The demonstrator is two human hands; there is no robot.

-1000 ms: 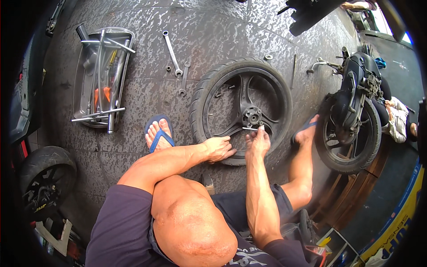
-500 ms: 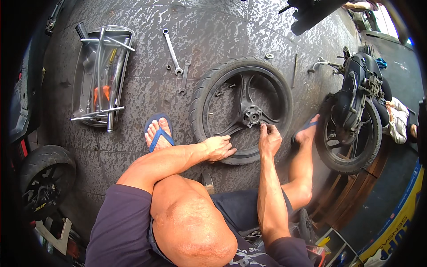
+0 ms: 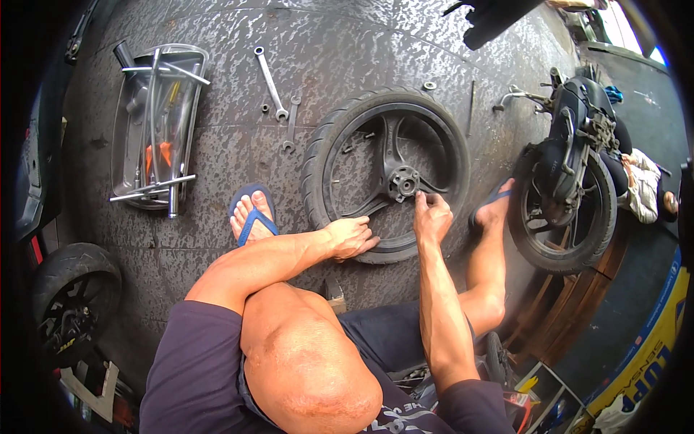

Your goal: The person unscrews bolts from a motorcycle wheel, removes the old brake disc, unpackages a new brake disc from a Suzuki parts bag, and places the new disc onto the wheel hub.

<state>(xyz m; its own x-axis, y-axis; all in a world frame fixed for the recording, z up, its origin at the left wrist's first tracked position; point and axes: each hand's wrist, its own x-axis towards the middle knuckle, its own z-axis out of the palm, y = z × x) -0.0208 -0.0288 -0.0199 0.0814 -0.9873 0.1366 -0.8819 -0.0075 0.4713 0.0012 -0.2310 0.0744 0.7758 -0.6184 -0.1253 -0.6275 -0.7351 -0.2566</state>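
Observation:
A black motorcycle wheel with its tyre lies flat on the floor before me, its three spokes meeting at a dark hub. My left hand rests on the tyre and rim at the near left, fingers curled over them. At the hub's near right edge, my right hand is closed in a pinch. Whatever its fingertips may hold is too small or hidden to make out. Several small metal pieces, one a bolt-like piece, lie between the spokes. Beyond the tyre sits a small metal ring.
A metal tray of bars and tools stands at the far left. Two spanners lie between tray and wheel. A thin rod is right of the wheel. A partly dismantled motorcycle stands at right; a loose wheel is at left.
The whole view has shifted slightly, so the scene sits a little farther left. Both hands stay at the same places on the wheel, the right one still pinched at the hub.

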